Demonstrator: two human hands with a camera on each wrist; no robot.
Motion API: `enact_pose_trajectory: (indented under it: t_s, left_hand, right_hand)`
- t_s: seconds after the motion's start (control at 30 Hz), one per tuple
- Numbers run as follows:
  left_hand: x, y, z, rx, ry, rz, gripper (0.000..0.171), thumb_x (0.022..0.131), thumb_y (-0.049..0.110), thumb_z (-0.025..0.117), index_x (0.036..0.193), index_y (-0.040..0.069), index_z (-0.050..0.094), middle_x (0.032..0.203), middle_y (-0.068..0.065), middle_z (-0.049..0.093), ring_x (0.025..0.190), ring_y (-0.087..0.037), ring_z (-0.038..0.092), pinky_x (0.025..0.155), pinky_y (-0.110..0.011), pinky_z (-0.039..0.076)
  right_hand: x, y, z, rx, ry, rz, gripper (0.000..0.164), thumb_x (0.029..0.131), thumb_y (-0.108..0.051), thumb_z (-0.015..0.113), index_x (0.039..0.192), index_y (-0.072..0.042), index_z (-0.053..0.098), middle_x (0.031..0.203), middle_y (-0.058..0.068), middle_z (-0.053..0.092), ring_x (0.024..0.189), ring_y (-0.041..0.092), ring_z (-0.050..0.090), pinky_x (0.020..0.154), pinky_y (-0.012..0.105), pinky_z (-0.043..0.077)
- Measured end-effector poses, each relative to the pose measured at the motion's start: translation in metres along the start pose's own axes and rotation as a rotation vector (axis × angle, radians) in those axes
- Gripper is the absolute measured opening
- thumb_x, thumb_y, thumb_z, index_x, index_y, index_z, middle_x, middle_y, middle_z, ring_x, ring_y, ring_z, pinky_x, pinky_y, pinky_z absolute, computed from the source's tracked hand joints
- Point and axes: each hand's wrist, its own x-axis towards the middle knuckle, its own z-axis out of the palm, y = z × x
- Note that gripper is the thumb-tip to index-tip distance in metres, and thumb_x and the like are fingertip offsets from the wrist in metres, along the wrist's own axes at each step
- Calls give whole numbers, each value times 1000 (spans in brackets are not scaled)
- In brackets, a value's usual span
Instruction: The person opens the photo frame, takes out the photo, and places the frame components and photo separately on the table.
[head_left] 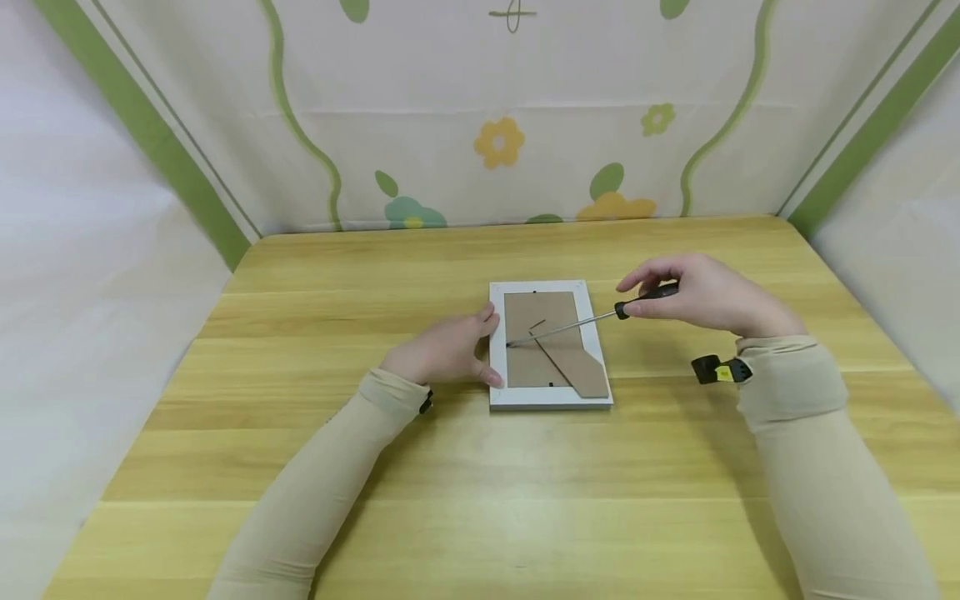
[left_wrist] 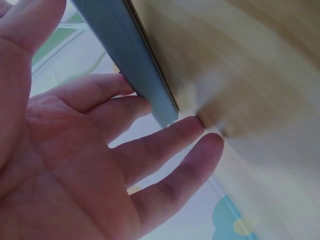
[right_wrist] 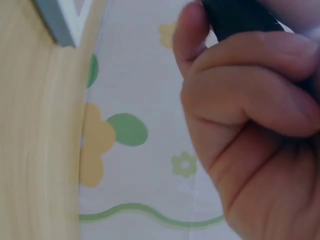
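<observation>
A white picture frame (head_left: pixel 551 398) lies on its front, showing a brown backing board (head_left: pixel 540 308) with a brown stand leg (head_left: pixel 585 371) on it. My right hand (head_left: pixel 701 292) grips a screwdriver (head_left: pixel 630 307) by its black handle. The long metal shaft slants across the backing, its tip at the backing's left edge. At the frame's left side is my left hand (head_left: pixel 450 343), thumb on the near left corner and fingers against the side. In the left wrist view its fingers (left_wrist: pixel 155 150) are spread and fairly straight, some touching the frame's edge (left_wrist: pixel 135 55).
The frame lies on a wooden table (head_left: pixel 360 283). Behind the table hangs a pale cloth (head_left: pixel 420 83) with printed flowers, and white walls stand at both sides. Small dark tabs (head_left: pixel 551 384) show at the backing's edges. A wrist camera (head_left: pixel 712 369) sits at the right cuff.
</observation>
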Motion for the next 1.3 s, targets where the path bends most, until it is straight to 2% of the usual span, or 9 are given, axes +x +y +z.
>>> enact_pose_trajectory:
  t_s: [0.13, 0.3, 0.57, 0.67, 0.83, 1.03, 1.3]
  left_hand:
    - [-3, 2, -1, 14, -4, -11, 106, 77, 48, 79, 154, 1, 25, 161, -16, 14, 146, -27, 24, 116, -34, 25]
    - [-6, 3, -2, 28, -15, -15, 106, 77, 49, 79, 154, 1, 25, 162, -16, 14, 145, -27, 25, 116, -35, 25]
    - [-6, 2, -1, 37, -16, -12, 106, 77, 49, 79, 154, 1, 25, 161, -17, 15, 145, -28, 25, 116, -35, 26]
    - [-6, 1, 0, 43, -15, -8, 106, 77, 50, 79, 155, 1, 25, 161, -17, 16, 144, -27, 27, 116, -35, 27]
    - [-4, -3, 5, 32, -4, 5, 107, 76, 50, 80, 155, 2, 26, 160, -18, 18, 143, -27, 31, 114, -35, 30]
    - [-1, -5, 3, 30, -11, -11, 106, 77, 49, 80, 155, 2, 27, 160, -18, 18, 143, -27, 30, 115, -34, 29]
    - [9, -8, -1, 56, -49, -26, 105, 78, 50, 78, 156, 3, 25, 161, -17, 16, 144, -28, 28, 116, -35, 27]
  right_hand:
    - [-3, -10, 2, 45, 50, -25, 27, 86, -33, 79, 110, -22, 73, 103, -2, 69, 90, 17, 61, 72, 27, 51]
    - [-6, -16, 5, 113, 51, -19, 19, 85, -25, 80, 101, -16, 75, 97, 2, 70, 70, 23, 60, 61, 29, 51]
    - [-7, -23, 7, 37, 67, -26, 12, 85, -29, 81, 94, -22, 77, 69, 6, 62, 55, 21, 52, 48, 29, 38]
    - [-7, -26, 8, 38, 56, -32, 10, 85, -27, 80, 93, -21, 77, 67, 6, 61, 54, 20, 52, 47, 28, 38]
    - [-2, -34, 6, 4, 19, -28, 6, 87, -24, 78, 92, -20, 76, 73, 5, 65, 59, 22, 56, 53, 29, 44]
    - [17, -56, -2, -79, -51, -129, 4, 89, -21, 76, 88, -17, 76, 76, 3, 67, 60, 21, 59, 54, 30, 50]
    - [37, -87, -7, -181, -129, -186, 5, 89, -16, 73, 86, -14, 75, 79, 0, 69, 60, 19, 60, 53, 30, 51]
